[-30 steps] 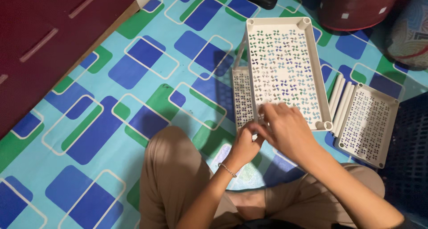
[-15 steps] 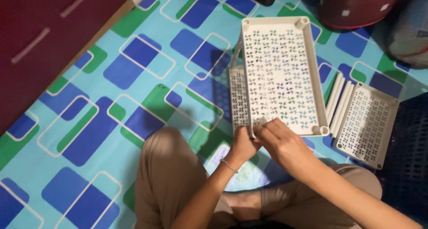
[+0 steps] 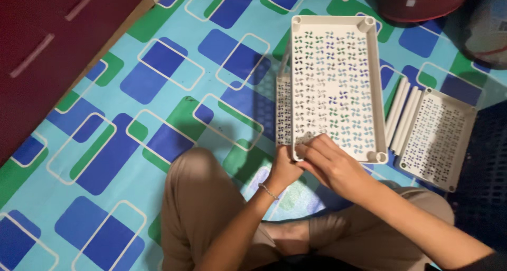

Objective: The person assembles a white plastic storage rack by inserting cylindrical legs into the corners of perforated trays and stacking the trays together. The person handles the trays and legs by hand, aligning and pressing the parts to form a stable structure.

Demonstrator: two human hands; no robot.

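I see my left hand [image 3: 285, 168] and right hand [image 3: 330, 163], fingers pinched on the near corner of the white perforated plastic shelf tray [image 3: 335, 81] above the patterned blue floor mat [image 3: 158, 91]

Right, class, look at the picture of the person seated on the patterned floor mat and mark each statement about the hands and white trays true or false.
1. Both hands, left hand and right hand, meet at the near left corner of the raised tray. True.
2. White tubes lie between the raised tray and the flat tray. True.
3. The trays are solid, without holes. False: they are perforated with pinwheel-shaped cut-outs.
4. The floor mat is plain red. False: blue and green rectangles.
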